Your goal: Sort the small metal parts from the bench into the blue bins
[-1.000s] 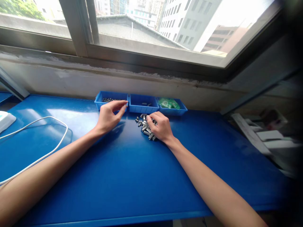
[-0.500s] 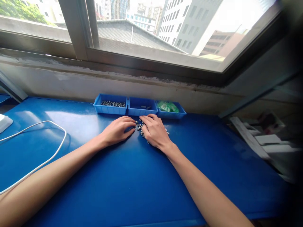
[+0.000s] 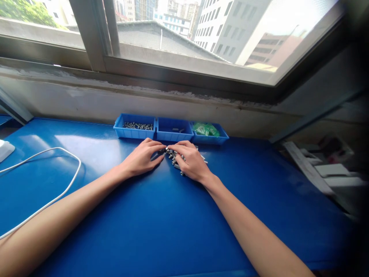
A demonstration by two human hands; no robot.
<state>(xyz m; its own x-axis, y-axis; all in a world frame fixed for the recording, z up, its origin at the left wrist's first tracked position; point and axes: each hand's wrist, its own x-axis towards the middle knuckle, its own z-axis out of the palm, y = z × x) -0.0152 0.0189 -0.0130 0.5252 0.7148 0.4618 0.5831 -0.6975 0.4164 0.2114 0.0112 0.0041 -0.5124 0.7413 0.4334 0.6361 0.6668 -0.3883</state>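
My left hand [image 3: 145,156] rests on the blue table left of the metal pile, thumb and fingers curved and apart around a few small dark screws [image 3: 161,151]. Over the pile of small metal screws and cylindrical pieces [image 3: 174,158] lies my right hand [image 3: 190,158], its index finger stretched toward my left fingertips and its thumb apart. That fingertip touches or nearly touches a small screw [image 3: 167,149]. Part of the pile is hidden beneath the right hand, with some pieces showing at its right side.
Behind the hands stand three blue bins: the left bin [image 3: 134,133] holds many screws, the middle bin [image 3: 174,136] a few metal pieces, the right bin [image 3: 210,140] a green plastic bag [image 3: 205,129]. A white cable [image 3: 70,177] loops at left. A window is behind.
My left hand has come down from before the left bin to the pile's left side. My right hand spread over the pile, then its index finger moved toward the left hand.
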